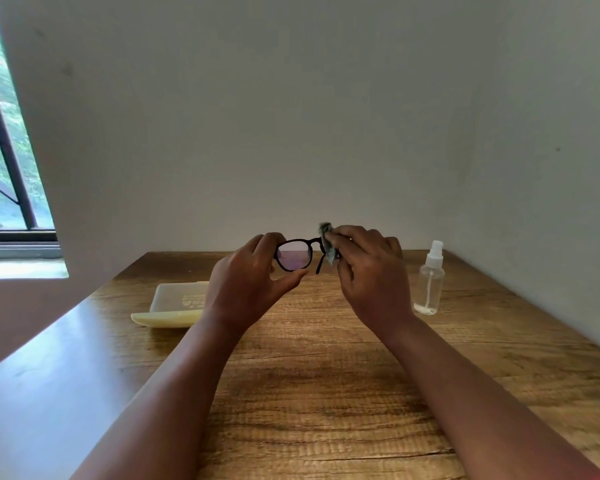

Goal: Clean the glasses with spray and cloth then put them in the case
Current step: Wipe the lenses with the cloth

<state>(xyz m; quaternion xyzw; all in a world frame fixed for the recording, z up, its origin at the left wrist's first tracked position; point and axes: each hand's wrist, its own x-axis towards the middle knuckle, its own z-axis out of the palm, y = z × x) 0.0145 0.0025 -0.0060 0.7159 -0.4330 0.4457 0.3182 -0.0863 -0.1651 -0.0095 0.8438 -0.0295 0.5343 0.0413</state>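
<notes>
Wiping right lens with cloth [327, 241] in right hand [371, 271]; left hand [246, 282] gripping black-framed glasses [297, 254]. Next, probably: fold, case.

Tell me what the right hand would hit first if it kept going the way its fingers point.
The right hand points leftward; past the cloth it holds, it would likely meet the glasses, then the left hand.

— What's on the count?
— One pair of glasses [293, 254], one cloth [327, 241], one spray bottle [429, 279], one case [174, 304]
— And hands?
— Two, a left hand [248, 284] and a right hand [371, 271], over one wooden table [326, 393]
</notes>
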